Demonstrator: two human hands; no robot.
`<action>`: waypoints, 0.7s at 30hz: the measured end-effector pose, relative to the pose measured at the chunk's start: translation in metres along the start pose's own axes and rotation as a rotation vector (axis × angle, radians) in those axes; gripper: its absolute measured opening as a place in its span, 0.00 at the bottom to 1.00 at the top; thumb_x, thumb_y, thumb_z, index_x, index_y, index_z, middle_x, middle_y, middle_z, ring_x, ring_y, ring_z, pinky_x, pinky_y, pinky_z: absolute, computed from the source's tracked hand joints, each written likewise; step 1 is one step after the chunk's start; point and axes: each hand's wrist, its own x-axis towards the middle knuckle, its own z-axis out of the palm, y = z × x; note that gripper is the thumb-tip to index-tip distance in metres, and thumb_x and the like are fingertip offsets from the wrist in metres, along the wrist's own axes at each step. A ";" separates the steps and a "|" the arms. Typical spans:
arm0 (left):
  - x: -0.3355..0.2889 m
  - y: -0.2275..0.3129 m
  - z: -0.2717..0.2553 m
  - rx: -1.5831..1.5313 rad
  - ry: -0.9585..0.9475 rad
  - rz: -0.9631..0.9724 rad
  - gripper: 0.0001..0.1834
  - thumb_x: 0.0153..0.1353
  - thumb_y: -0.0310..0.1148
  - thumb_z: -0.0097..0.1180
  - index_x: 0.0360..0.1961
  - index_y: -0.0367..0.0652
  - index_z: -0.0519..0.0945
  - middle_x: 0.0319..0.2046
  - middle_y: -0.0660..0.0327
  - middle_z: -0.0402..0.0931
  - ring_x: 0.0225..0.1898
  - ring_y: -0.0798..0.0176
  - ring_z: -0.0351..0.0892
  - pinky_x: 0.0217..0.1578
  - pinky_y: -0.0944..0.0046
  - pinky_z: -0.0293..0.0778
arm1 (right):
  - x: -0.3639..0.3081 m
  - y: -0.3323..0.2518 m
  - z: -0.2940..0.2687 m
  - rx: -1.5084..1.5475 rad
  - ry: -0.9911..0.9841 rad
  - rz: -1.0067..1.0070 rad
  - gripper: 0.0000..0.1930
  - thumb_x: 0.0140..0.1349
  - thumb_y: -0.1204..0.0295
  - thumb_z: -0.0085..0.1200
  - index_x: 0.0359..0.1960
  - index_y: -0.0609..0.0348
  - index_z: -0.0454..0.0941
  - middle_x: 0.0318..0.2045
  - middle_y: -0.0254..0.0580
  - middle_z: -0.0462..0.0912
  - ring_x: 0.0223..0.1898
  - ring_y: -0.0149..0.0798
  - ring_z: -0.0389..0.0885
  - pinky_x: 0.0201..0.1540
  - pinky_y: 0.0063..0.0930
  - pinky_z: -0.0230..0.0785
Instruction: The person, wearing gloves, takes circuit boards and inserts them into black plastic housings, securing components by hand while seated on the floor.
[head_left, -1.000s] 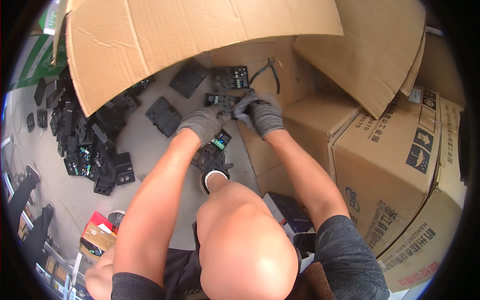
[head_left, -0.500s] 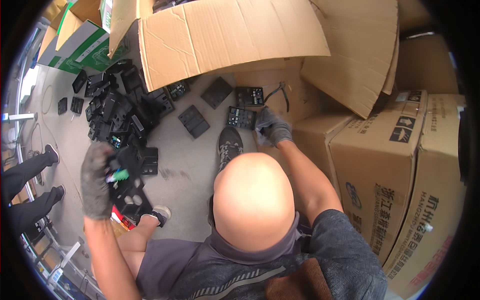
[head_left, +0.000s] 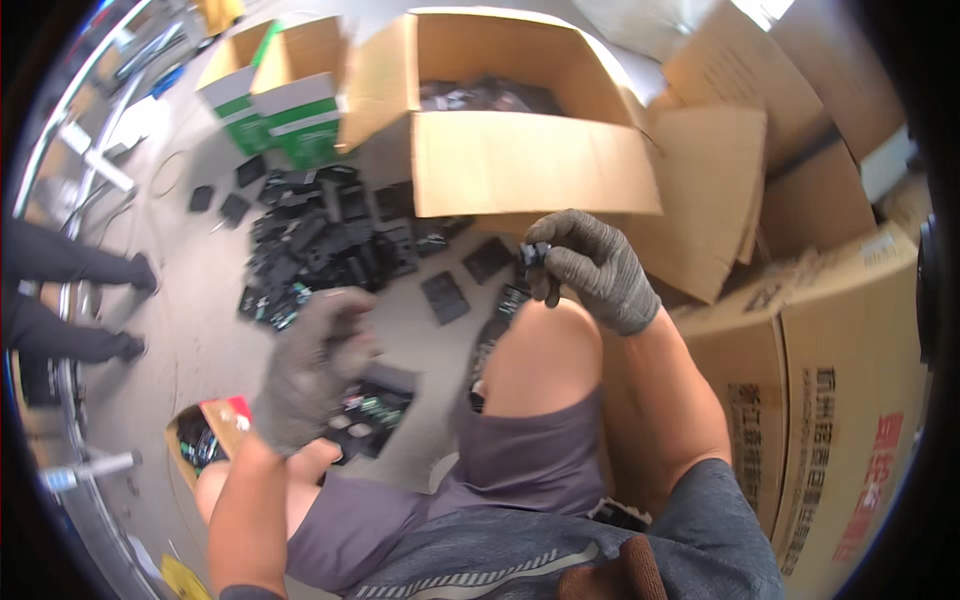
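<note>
the person's right hand (head_left: 595,265), in a grey knitted glove, had its thumb and fingers closed on a small black piece (head_left: 534,256), pinched at the fingertips above the bare knee (head_left: 555,340); hand and piece lay toward two o'clock from the middle of the view. the left hand (head_left: 315,370), in a matching grey glove, was at eight o'clock, blurred, its fingers partly curled; whether it gripped anything could not be told. just beside it, at seven o'clock from the middle, was a flat black plastic housing (head_left: 385,415) with green parts and pale round spots, partly covered by that hand; whether the two touched was unclear.

at ten o'clock a heap of flat black plastic parts (head_left: 310,235) lay on the grey floor (head_left: 190,330). near the middle, two flat black rectangular plates lay apart from the heap, one (head_left: 445,297) at nine o'clock, the other (head_left: 488,260) at twelve. farther out at twelve stood an open brown cardboard carton (head_left: 535,165) with dark things inside, and between ten and eleven stood green-and-white cardboard boxes (head_left: 305,130).

a large brown cardboard box (head_left: 850,390) stood between three and four o'clock. a small red-and-brown box (head_left: 228,415) with dark contents sat at eight, beyond the left hand, and another person's dark trouser legs (head_left: 75,255) showed at nine.
</note>
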 end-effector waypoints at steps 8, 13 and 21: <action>-0.022 -0.011 -0.037 0.238 0.217 0.192 0.25 0.63 0.37 0.66 0.57 0.38 0.73 0.39 0.51 0.83 0.41 0.52 0.85 0.43 0.59 0.79 | 0.065 -0.024 0.150 -0.042 -0.476 0.072 0.12 0.69 0.75 0.56 0.52 0.60 0.75 0.38 0.34 0.81 0.37 0.24 0.79 0.42 0.21 0.76; -0.035 -0.026 -0.054 0.348 0.279 0.155 0.25 0.63 0.37 0.67 0.57 0.39 0.74 0.40 0.51 0.84 0.40 0.52 0.87 0.41 0.57 0.81 | 0.087 0.005 0.171 -0.022 -0.560 0.076 0.12 0.68 0.76 0.57 0.52 0.60 0.75 0.43 0.33 0.80 0.45 0.24 0.77 0.50 0.24 0.75; -0.029 -0.036 -0.056 0.531 0.320 0.109 0.21 0.64 0.38 0.64 0.54 0.42 0.76 0.39 0.52 0.84 0.38 0.48 0.86 0.37 0.55 0.80 | 0.097 0.025 0.182 0.098 -0.488 0.145 0.12 0.73 0.62 0.55 0.45 0.58 0.76 0.32 0.34 0.79 0.30 0.24 0.77 0.30 0.20 0.71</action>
